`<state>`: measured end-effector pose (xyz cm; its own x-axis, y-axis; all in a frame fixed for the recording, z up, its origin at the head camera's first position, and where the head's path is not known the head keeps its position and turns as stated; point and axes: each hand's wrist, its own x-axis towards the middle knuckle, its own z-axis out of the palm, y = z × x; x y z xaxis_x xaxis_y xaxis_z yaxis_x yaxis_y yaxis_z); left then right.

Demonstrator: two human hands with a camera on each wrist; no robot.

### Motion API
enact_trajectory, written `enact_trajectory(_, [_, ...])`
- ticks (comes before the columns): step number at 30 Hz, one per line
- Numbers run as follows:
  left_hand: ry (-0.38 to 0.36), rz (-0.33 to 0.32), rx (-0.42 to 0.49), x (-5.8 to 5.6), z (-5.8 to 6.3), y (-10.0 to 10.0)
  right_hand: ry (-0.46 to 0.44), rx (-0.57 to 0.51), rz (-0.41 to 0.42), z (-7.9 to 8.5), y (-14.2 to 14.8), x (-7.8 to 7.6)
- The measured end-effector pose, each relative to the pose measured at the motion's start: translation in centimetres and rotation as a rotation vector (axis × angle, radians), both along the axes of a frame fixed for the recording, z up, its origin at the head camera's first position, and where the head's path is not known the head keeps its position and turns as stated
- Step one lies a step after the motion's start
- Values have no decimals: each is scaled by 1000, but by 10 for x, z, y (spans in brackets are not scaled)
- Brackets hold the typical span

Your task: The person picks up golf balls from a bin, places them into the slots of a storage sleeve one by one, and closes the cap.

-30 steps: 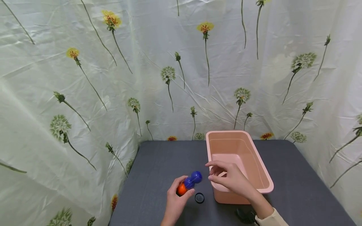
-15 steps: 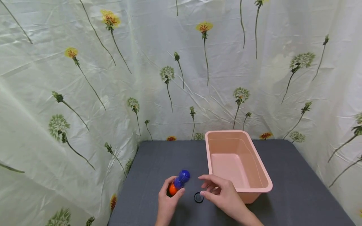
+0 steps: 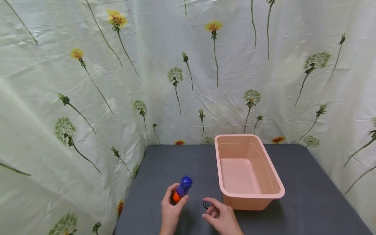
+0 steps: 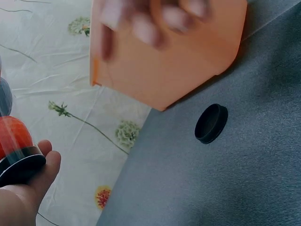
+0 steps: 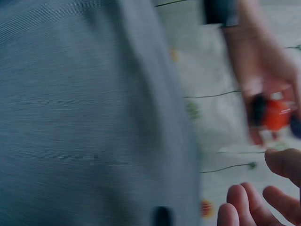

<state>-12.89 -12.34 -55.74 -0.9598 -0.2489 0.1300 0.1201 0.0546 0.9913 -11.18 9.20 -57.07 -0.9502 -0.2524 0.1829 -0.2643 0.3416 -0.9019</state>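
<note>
My left hand [image 3: 170, 213] grips a clear tube of coloured balls [image 3: 184, 186], with blue balls towards the top and an orange one low down. In the left wrist view the tube's dark base [image 4: 23, 165] rests against the thumb and palm. A round black cap [image 4: 211, 123] lies on the grey table. Right by this cap in the head view hovers my right hand [image 3: 221, 218], its fingers loosely bent with nothing between them; they partly cover the cap. The right wrist view is blurred but shows the orange ball [image 5: 276, 115] within the left hand's grip.
A pink plastic tub [image 3: 249, 195] stands on the right half of the dark grey table [image 3: 176, 160], with nothing visible inside. A white curtain with dandelion print [image 3: 158, 81] hangs behind and along the sides.
My right hand has come from over the tub's left rim down and towards me, to the black cap. My left hand has shifted left with the tube, which now stands more upright.
</note>
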Motion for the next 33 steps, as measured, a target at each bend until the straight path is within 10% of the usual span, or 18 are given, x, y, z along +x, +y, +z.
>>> enact_trajectory(12, [-3, -35, 67, 4, -3, 0, -34, 198, -220, -71, -7, -8])
enact_trajectory(33, [66, -46, 75, 6, -6, 2, -105, 389, -286, -77, -16, -21])
